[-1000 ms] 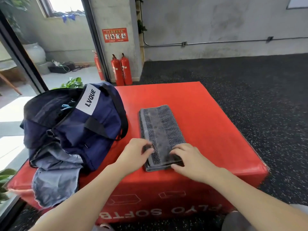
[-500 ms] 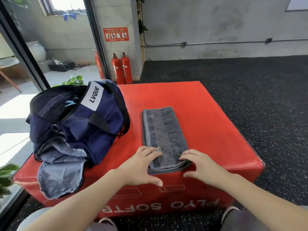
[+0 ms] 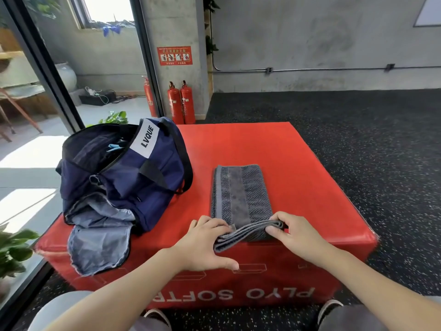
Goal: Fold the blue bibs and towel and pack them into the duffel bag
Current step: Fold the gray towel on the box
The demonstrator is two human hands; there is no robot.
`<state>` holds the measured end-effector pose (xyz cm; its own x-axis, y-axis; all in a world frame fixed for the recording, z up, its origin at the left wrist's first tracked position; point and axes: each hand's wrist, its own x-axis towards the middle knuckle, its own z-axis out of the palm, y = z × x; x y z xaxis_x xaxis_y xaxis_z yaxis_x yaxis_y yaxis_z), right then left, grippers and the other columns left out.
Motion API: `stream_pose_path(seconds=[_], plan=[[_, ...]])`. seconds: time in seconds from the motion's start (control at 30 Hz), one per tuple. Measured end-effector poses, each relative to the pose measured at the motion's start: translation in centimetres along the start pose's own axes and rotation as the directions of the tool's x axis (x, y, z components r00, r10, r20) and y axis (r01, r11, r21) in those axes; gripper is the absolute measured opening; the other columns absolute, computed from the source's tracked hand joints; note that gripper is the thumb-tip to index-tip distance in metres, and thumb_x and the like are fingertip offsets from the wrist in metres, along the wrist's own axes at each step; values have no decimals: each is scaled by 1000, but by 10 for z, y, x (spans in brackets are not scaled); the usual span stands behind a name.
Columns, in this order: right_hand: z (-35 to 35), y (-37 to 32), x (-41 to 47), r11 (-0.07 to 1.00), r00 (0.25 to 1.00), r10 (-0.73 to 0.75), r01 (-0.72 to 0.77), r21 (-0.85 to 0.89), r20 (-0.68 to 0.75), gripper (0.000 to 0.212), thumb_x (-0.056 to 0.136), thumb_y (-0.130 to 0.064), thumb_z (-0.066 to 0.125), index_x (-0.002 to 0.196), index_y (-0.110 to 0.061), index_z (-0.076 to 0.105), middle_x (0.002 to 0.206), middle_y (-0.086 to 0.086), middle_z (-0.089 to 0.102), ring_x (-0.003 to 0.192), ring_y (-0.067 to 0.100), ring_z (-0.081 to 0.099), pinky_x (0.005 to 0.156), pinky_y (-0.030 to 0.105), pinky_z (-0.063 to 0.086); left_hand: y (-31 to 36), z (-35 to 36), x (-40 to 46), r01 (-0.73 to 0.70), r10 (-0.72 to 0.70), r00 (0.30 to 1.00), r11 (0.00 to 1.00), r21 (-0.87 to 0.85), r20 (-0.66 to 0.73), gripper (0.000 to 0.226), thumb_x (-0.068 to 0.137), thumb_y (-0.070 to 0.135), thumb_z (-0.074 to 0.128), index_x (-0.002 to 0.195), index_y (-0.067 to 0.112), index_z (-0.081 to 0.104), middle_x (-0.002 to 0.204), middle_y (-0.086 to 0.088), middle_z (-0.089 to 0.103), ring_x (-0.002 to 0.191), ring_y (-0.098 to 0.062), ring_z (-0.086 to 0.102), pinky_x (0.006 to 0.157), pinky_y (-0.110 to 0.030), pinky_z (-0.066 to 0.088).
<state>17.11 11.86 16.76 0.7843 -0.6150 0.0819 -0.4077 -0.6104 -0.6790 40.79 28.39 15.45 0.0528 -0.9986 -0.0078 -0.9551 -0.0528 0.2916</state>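
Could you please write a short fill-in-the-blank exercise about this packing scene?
1. The folded grey striped towel lies on a ____ soft plyo box.
2. The navy fabric duffel bag sits to the towel's ____.
3. Both the left hand and right hand grip the towel's ____ end.

Missing words: red; left; near

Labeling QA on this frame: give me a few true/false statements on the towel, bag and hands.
1. Both hands grip the near end of the grey towel. True: left hand, right hand.
2. The duffel bag is zipped shut. False: its top gapes open.
3. The towel lies on the red plyo box. True.
4. The bag sits to the right of the towel. False: it sits to the left.
5. The towel is spread out flat, unfolded. False: it is folded into a narrow strip.
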Motion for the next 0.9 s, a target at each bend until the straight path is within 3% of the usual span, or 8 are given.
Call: stream_pose_path(seconds=[0.13,0.23,0.3,0.37,0.57,0.67,0.8,0.9], plan=[[-5,-4,3,999,1000,16,-16,35,3,11,97,-37,64,88,-31,62,74,-11,60,68,3,52,62,22,34,-1,5,0,-84,80,987,996,-25,-140,51,81,72,61,114,33,68,118,23,54,120,-4,37,98,-31,26],[-10,-6,5,991,1000,14,-13,136,-5,11,96,-36,66,88,-29,65,70,-13,56,63,2,48,60,21,34,3,1,6,-61,9,977,968,-241,-214,38,90,62,54,94,28,71,104,22,61,119,1,43,99,-31,29],[-16,-11,8,960,1000,16,-9,282,-20,8,95,-30,69,88,-24,69,69,-13,58,63,3,49,59,18,35,7,-5,8,-39,-59,969,921,-387,-239,48,89,62,54,82,16,65,83,13,61,92,1,53,83,-28,37],[-23,-16,12,901,999,15,4,433,-42,6,92,-21,71,90,-16,73,73,-10,66,67,3,56,62,16,42,11,-10,9,-39,-108,962,853,-520,-249,59,88,64,56,70,8,52,62,5,43,61,-5,39,60,-34,31],[-31,-17,31,743,995,85,-29,669,-52,24,80,-39,75,84,-16,77,83,-3,72,80,7,65,70,19,48,15,-18,24,-52,-216,951,591,-805,-221,74,87,66,64,87,-9,60,74,0,49,71,-13,45,64,-38,35],[-30,-13,45,704,995,95,-74,706,10,50,66,-59,85,95,-18,78,96,-1,76,89,10,69,77,22,51,19,-28,36,-39,-305,927,500,-865,-218,41,91,51,69,95,10,75,85,0,73,79,-12,63,70,-38,48],[-26,-11,65,744,987,162,-135,654,19,32,75,-23,82,106,-15,75,103,-3,78,95,10,72,73,15,52,16,-34,59,36,-456,869,443,-896,-190,31,88,48,67,97,20,78,96,-7,77,87,-15,71,78,-38,54],[-17,-2,84,772,974,223,-154,616,-36,21,82,-20,79,102,-14,75,98,-5,78,91,10,73,70,15,51,7,-35,75,85,-507,856,337,-938,-104,29,87,42,72,105,19,74,101,2,78,99,-16,72,90,-38,56]])
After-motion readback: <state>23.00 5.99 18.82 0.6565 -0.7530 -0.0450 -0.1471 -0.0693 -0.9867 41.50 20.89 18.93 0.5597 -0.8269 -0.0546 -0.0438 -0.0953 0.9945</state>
